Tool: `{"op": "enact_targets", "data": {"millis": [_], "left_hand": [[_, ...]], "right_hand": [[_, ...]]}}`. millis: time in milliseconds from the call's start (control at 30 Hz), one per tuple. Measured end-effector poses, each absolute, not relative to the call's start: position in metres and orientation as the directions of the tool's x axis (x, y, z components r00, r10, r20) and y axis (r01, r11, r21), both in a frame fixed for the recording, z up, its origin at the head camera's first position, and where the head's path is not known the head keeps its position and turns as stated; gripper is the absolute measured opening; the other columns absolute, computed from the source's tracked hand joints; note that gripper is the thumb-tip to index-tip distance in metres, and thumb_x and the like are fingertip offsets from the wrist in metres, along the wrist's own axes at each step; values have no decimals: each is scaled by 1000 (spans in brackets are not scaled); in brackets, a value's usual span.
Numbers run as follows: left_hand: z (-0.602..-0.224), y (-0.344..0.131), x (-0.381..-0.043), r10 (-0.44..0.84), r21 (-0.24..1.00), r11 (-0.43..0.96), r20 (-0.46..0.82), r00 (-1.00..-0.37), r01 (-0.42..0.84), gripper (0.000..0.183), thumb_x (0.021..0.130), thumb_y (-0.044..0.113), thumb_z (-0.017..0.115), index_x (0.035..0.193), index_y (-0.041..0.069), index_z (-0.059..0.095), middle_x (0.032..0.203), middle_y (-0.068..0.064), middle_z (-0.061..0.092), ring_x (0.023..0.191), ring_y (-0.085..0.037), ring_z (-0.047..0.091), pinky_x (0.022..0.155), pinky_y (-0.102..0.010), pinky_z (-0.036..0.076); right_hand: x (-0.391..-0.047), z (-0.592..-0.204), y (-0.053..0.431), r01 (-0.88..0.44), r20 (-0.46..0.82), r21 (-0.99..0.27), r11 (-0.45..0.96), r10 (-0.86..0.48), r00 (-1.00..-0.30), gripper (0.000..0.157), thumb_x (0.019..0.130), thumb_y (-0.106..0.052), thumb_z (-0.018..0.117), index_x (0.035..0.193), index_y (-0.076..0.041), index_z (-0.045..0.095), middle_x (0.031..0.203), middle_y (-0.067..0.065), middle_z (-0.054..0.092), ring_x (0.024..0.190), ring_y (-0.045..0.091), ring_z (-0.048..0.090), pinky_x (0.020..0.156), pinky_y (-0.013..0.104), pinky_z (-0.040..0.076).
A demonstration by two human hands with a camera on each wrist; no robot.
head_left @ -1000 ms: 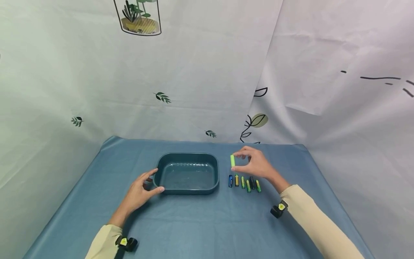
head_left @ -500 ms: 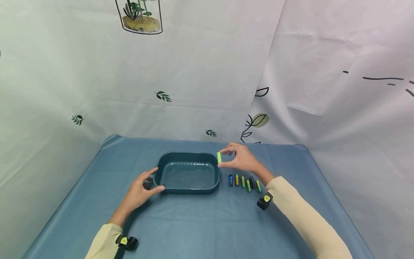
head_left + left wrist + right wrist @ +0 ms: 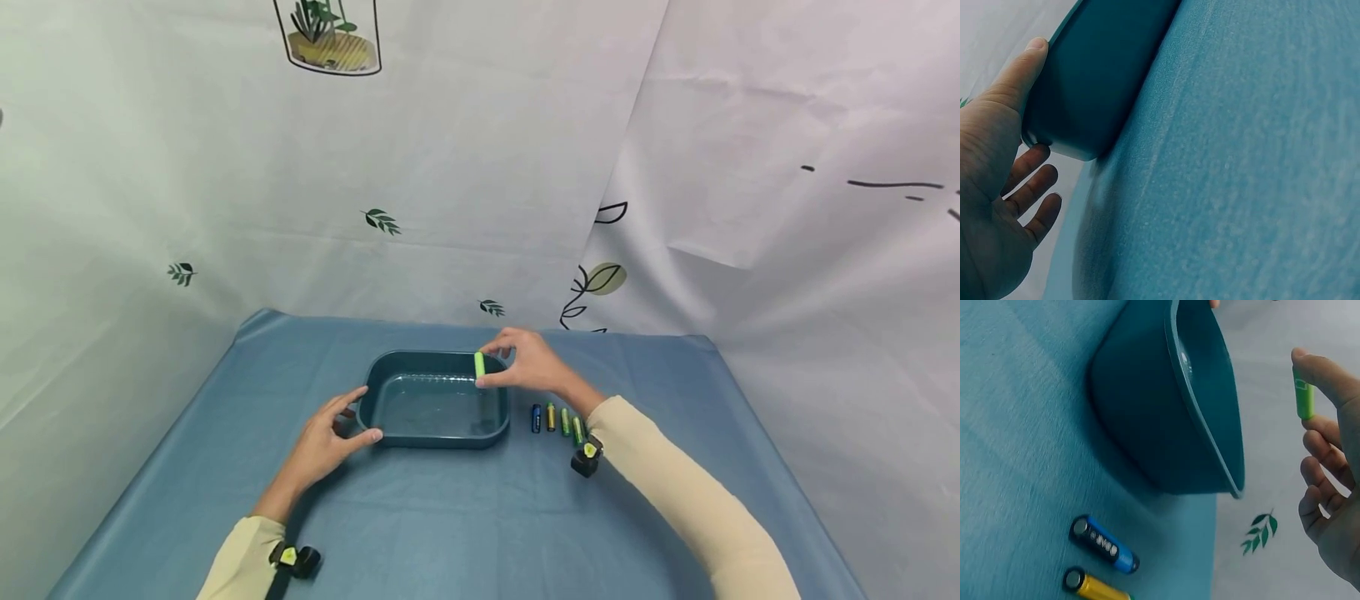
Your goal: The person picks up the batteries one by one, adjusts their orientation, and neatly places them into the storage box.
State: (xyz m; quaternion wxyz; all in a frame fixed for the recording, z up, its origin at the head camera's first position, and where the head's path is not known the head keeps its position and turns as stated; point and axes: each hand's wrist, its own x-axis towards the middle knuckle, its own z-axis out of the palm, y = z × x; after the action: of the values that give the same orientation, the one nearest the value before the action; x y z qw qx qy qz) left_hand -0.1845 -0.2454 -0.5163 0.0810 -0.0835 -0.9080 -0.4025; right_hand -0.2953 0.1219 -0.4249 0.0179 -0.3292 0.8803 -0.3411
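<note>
Green battery: pinching it in the right hand, bringing it from outside to above the tray below that hand. Likely almost finishing the carry; holding left hand wide against the tray.

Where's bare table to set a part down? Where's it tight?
Bare: blue cloth in front of the tray, between left sleeve and right sleeve. Crowded: right of the tray, with batteries beside the right sleeve; and the tray's left end, where the left hand grips.
</note>
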Motion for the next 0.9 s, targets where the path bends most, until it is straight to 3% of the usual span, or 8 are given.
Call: {"op": "enact_targets", "data": {"millis": [233,900], "left_hand": [[-516,-245,-185,93,711,669,208,-974,215,82,85,43,83,154,15,48,148,-19,49,113,-37,60,86,-57,52],[-513,-243,-186,75,701,689,185,-980,185,83,85,45,83,154,15,48,148,-20,49,112,-38,61,88,-59,52]], "right_hand": [[-295,-429,103,-574,189,-619,536,-607,-772,51,82,-42,86,124,-16,75,104,-3,62,87,14,53,68,33,45],[-295,-446,51,-501,170,-692,520,-557,-813,50,80,-41,89,122,-16,76,104,-4,65,85,11,57,74,28,50]]}}
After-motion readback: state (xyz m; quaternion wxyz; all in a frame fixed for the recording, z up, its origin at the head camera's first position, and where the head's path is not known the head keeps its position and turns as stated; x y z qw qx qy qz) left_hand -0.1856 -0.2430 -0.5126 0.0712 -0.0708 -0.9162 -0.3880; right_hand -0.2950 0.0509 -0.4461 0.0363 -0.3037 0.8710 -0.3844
